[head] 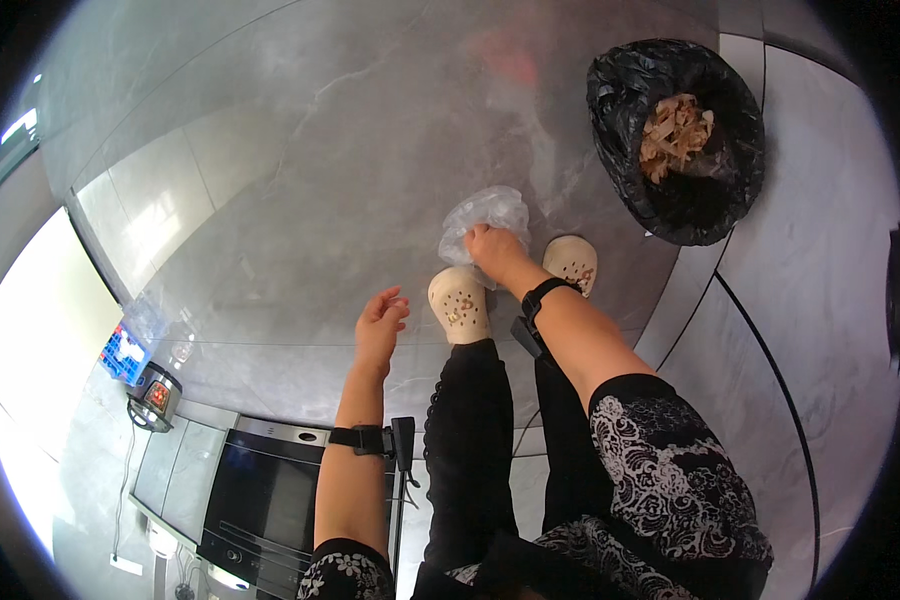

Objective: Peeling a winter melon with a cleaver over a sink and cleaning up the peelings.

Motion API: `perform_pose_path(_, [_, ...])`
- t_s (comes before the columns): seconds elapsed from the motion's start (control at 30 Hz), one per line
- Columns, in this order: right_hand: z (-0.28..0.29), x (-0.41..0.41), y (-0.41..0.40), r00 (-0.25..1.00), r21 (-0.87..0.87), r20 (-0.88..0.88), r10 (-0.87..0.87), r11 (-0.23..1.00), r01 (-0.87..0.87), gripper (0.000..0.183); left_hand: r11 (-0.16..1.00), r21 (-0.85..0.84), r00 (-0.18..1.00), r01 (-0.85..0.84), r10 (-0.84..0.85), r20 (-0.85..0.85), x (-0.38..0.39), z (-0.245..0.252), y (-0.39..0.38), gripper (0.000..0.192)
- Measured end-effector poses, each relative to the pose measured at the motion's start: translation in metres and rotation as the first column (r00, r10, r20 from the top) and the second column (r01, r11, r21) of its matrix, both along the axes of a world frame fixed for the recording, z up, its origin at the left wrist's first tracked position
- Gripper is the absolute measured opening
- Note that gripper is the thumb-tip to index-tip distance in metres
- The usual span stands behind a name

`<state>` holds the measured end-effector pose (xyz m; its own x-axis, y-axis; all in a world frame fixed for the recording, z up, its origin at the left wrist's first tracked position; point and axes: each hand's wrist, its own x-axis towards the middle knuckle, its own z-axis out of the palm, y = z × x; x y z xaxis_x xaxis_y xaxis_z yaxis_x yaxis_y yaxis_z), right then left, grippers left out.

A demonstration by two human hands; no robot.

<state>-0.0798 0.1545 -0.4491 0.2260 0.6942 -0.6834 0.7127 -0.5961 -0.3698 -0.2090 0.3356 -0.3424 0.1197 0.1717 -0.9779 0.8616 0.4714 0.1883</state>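
Pinched in my right hand (497, 253) is a crumpled clear plastic bag (501, 206), which hangs above the grey floor near my cream clogs (459, 306). My left hand (381, 328) is held out to the left of the clogs, its fingers loosely curled and apart, with nothing in it. To the upper right stands a bin lined with a black plastic bag (621, 142), wide at the mouth. Brown, crumpled scraps (675, 136) lie inside it. The underside of the clear bag is hidden.
At the lower left are a black built-in oven (266, 480), a rice cooker or similar pot (154, 396) and a blue plastic basket (124, 356) with things in it. A black cable (784, 390) runs along the pale surface at the right. Grey floor tiles (285, 247) spread ahead.
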Motion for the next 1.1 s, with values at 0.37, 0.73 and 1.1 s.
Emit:
perform_pose_path(0.37, [0.167, 0.069, -0.098, -0.379, -0.474, -0.436, -0.816, -0.15, 0.868, 0.032, 0.993, -0.113, 0.966, 0.023, 0.008, 0.26, 0.031, 0.062, -0.029, 0.04])
perform_pose_path(0.73, [0.432, 0.085, -0.046, -0.418, -0.41, -0.86, -0.292, -0.093, 0.908, 0.046, 0.899, -0.368, 0.559, 0.239, 0.182, 0.809, 0.142, 0.307, -0.085, 0.088])
perform_pose_path(1.1, [0.463, 0.102, -0.124, 0.431, 0.557, -0.288, -0.855, 0.217, 0.801, 0.058, 0.927, 0.006, 0.365, 0.374, -0.154, 0.918, 0.217, 0.311, -0.144, 0.017])
